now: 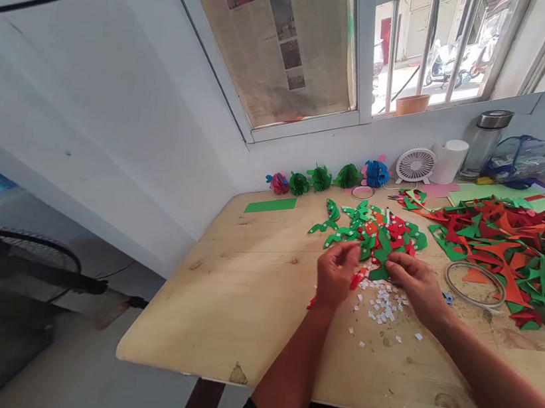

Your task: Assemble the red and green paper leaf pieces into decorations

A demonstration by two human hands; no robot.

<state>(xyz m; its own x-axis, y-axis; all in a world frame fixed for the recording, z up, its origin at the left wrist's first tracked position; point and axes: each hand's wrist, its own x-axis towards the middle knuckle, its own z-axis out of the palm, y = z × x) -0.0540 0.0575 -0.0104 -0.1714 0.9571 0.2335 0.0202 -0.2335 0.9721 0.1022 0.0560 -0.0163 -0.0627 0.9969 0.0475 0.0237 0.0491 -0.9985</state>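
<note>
My right hand pinches the edge of a green paper cut-out with a curved outline. My left hand is just left of it, fingertips drawn together; what they hold, if anything, I cannot make out. Behind both hands lies a heap of green cut-outs and red cut-outs, many bearing small white squares. Loose white squares are scattered on the table between my wrists. A red piece shows beside my left fingers.
A large pile of red, orange and green paper scraps covers the right of the wooden table. A metal ring lies before it. Folded paper figures, a small white fan and a glass bottle stand along the wall.
</note>
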